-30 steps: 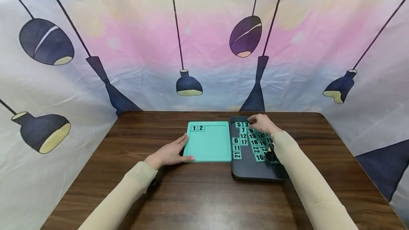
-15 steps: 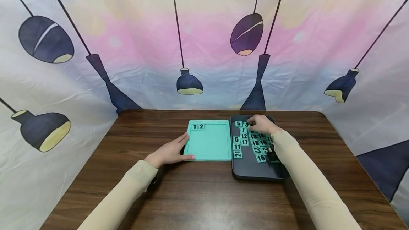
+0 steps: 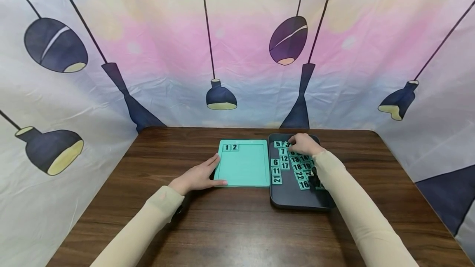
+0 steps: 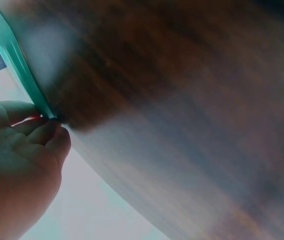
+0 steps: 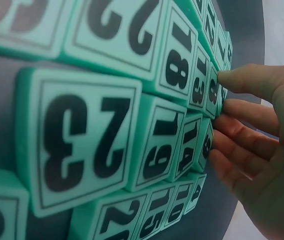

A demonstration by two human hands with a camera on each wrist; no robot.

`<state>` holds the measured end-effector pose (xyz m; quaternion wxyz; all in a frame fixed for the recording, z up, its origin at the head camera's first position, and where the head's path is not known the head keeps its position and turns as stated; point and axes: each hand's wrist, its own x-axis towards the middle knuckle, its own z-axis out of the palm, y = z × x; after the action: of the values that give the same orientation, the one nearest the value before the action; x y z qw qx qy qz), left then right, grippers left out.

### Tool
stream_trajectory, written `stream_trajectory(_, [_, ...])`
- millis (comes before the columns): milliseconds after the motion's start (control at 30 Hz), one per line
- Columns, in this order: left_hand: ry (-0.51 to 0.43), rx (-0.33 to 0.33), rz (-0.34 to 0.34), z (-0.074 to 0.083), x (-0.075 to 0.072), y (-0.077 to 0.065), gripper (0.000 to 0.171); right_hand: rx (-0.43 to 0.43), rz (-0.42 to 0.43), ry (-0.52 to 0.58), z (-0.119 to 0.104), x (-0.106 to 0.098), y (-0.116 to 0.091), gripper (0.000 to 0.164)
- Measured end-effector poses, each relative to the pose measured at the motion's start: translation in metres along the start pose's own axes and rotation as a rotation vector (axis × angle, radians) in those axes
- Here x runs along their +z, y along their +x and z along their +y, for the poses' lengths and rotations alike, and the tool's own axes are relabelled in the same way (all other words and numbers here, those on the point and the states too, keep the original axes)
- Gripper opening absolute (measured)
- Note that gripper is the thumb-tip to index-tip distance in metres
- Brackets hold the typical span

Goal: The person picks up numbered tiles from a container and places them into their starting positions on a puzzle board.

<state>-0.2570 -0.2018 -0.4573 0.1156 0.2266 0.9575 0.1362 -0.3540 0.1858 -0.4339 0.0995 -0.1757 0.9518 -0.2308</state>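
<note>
My left hand [image 3: 196,176] holds the left side of a flat turquoise board [image 3: 243,168], thumb over its near corner. In the left wrist view, fingers curl against the board's edge. Number tiles 1 [image 3: 226,147] and 2 [image 3: 235,147] lie side by side in its top left corner. My right hand [image 3: 306,144] is over the far end of a dark tray [image 3: 287,195] of turquoise number tiles. The right wrist view has its thumb and index finger around a small tile [image 5: 222,95] just past the 8; its number is hard to read.
Other tiles, such as 23 [image 5: 84,135] and 19 [image 5: 159,145], lie number-up in loose rows in the tray. Board and tray stand side by side on a brown wooden table [image 3: 237,226]. A cloth printed with lamps [image 3: 221,96] hangs behind.
The head view has shifted slightly. Both hands stay nearly where they were, the left at the board and the right among the tiles.
</note>
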Motion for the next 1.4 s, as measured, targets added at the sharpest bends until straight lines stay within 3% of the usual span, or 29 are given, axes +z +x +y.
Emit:
stream_trajectory(500, [-0.002,0.017,0.01,0.001,0.001,-0.001,0.102,0.053,0.082,-0.016,-0.008,0.01,0.003,0.037])
stream_trajectory(800, [-0.009,-0.004,-0.005,0.0,0.001,0.0,0.104,-0.002,0.083,0.038,-0.015,-0.012,0.001,0.039])
stream_trajectory(1067, [0.005,0.001,-0.001,-0.001,-0.002,-0.002,0.102,-0.106,0.102,0.065,-0.045,-0.022,0.018,0.04])
stream_trajectory(1400, [-0.003,0.011,0.003,0.001,-0.001,-0.002,0.101,-0.163,0.029,0.076,-0.096,0.006,0.043,0.04])
